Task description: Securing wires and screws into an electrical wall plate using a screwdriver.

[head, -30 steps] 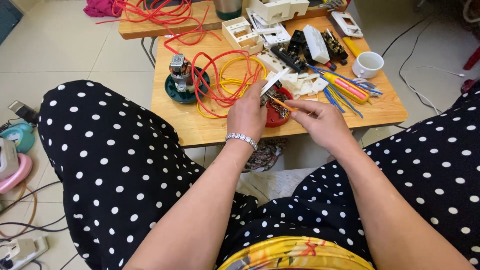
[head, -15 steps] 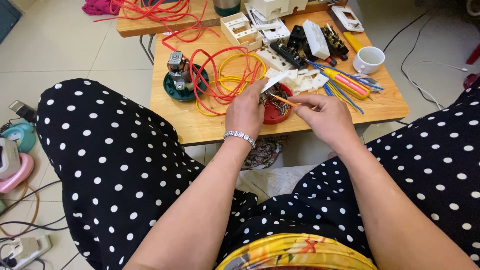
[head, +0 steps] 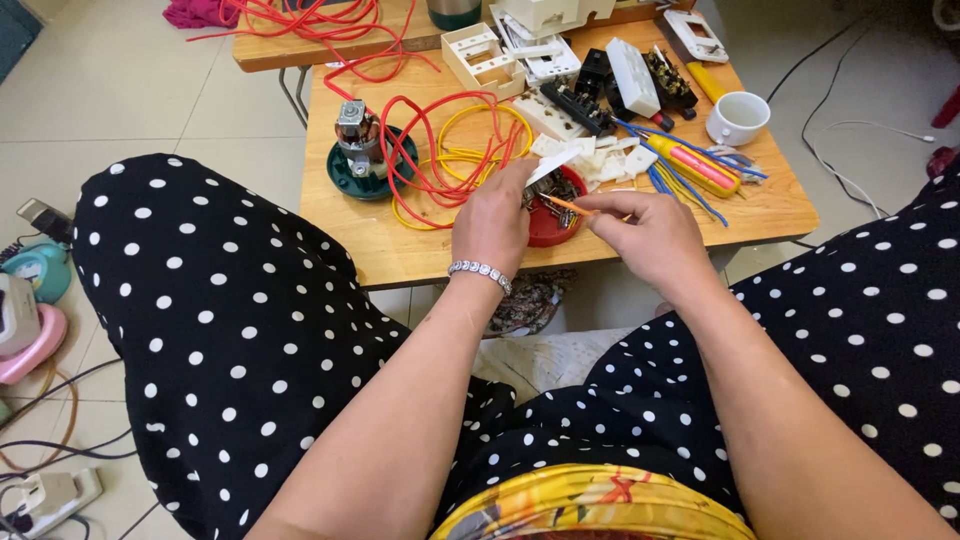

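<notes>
Red wires loop with yellow wires across a pale wooden table, beside a dark green base and a round red dish. A slim orange tool meets a white plastic piece. Nearby lie a yellow-and-red screwdriver, blue wires and a white cup. The clothing is black with white polka dots.

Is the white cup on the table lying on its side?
No, the white cup stands upright near the table's far right edge, its open mouth facing up.
</notes>
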